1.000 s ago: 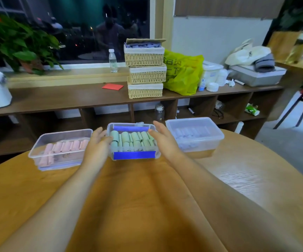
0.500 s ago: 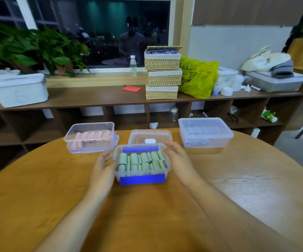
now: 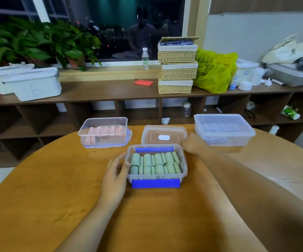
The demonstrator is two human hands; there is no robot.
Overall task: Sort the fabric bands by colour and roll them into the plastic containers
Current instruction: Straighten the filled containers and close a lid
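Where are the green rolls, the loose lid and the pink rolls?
green rolls point(image 3: 156, 163), head view, a middle roll
loose lid point(image 3: 152, 137), head view, flat top
pink rolls point(image 3: 107, 131), head view, middle of the row

Green rolls point(image 3: 155, 163) – blue clips point(image 3: 155, 183); pink rolls point(image 3: 105, 132) – clear box point(image 3: 103, 131)

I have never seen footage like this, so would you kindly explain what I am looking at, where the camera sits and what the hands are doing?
No machine here: a person works bare-handed, filmed by one head-worn camera looking down. On the wooden table stand three clear boxes: the pink-roll box, open; the lilac-roll box, lidded; nearest, the green-roll box, open. A loose lid lies behind it. The left hand touches its left side; the right hand, blurred, is at its far right corner.
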